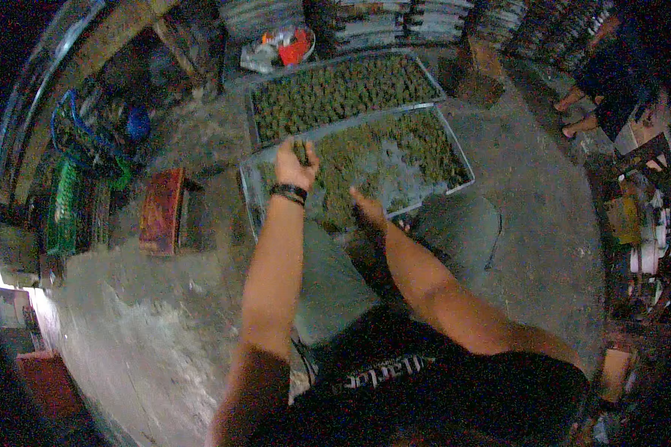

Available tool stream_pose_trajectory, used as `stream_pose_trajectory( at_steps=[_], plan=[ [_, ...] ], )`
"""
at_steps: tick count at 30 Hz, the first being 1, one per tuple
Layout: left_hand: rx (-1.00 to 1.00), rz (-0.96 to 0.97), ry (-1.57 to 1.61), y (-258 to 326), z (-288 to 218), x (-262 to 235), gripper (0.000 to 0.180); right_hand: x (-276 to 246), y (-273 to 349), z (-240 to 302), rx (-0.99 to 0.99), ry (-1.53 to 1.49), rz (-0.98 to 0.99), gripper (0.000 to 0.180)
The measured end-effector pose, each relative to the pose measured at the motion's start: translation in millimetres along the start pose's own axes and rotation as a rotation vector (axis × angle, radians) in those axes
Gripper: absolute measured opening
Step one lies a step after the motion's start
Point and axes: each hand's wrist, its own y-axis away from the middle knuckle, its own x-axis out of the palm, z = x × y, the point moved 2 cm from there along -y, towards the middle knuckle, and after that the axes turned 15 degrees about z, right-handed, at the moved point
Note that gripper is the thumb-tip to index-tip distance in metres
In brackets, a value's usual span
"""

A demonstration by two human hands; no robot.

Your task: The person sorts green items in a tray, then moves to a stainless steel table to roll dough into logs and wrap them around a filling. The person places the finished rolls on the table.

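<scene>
Two shallow metal-rimmed trays lie on the floor in front of me. Across the near tray (406, 179), small dark green-brown lumps (432, 145) lie at the right and loose stuff of the same colour at the left, with bare grey surface between. At its left rim, my left hand (296, 167) is raised, palm up, fingers curled round a small dark green clump (300, 153). Low over the tray's front edge is my right hand (370, 210), thumb pointing forward; shadow hides its other fingers and whatever they hold.
Behind it, the far tray (343, 93) is packed with rows of similar lumps. A basin with red and white items (294, 48) stands beyond. A reddish wooden stool (162, 211) and green crate (63, 205) are at left. Another person's legs (580, 119) show at far right.
</scene>
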Motion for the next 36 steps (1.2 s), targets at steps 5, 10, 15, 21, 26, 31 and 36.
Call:
stream_pose_trajectory(
  at_steps=[5, 10, 15, 21, 26, 31, 36],
  plan=[
    [-0.002, 0.018, 0.025, 3, 0, -5, 0.02, -32, -46, 49, -0.199, -1.066, -0.018, 0.026],
    [-0.03, 0.045, -0.145, -4, -3, -14, 0.023, -80, -35, 146, -0.403, -0.956, -0.099, 0.012],
    [-0.059, 0.195, -0.538, -52, 32, -51, 0.039, -23, -23, 111, -0.66, 0.227, 0.015, 0.037],
    [-0.22, 0.186, -0.717, -26, 30, -23, 0.049, 10, 28, 126, -0.692, 0.418, 0.116, 0.037],
    [-0.052, 0.418, -1.212, -29, 7, -47, 0.035, 10, 17, 130, -0.558, 0.432, 0.072, 0.042],
    [-0.131, 0.29, -1.009, -2, 19, -8, 0.032, -3, -10, 100, -0.736, 0.382, -0.215, 0.033],
    [-0.142, 0.309, -1.204, -2, 11, -8, 0.029, -5, 6, 116, -0.533, 0.413, 0.01, 0.032]
  ],
)
